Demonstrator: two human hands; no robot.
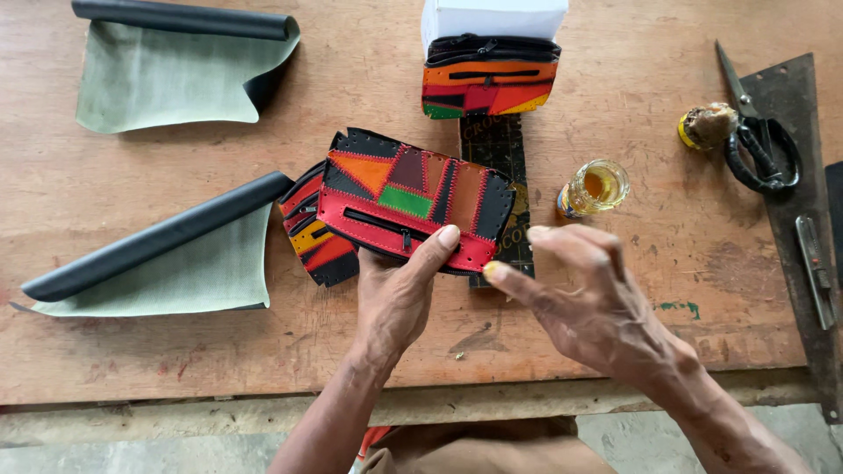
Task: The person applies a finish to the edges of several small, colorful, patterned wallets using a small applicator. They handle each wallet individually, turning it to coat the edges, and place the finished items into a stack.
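My left hand (399, 294) grips a patchwork leather pouch panel (408, 197) of red, orange, green and black pieces, thumb pressed on its red lower edge near the black zipper. My right hand (584, 303) hovers just right of the panel with fingers spread, its index fingertip at the panel's lower right corner. A second patchwork piece (314, 237) lies partly under the held panel on its left. Beneath both lies a dark embossed strip (500, 145) on the wooden table (176, 351).
A finished patchwork pouch (488, 81) stands at the back under a white box (492, 17). Two rolled black-and-grey leather sheets (167, 259) (176, 70) lie left. Right: a small glass jar of amber liquid (599, 186), black scissors (755, 140), a metal square (795, 202), a thread ball (705, 125).
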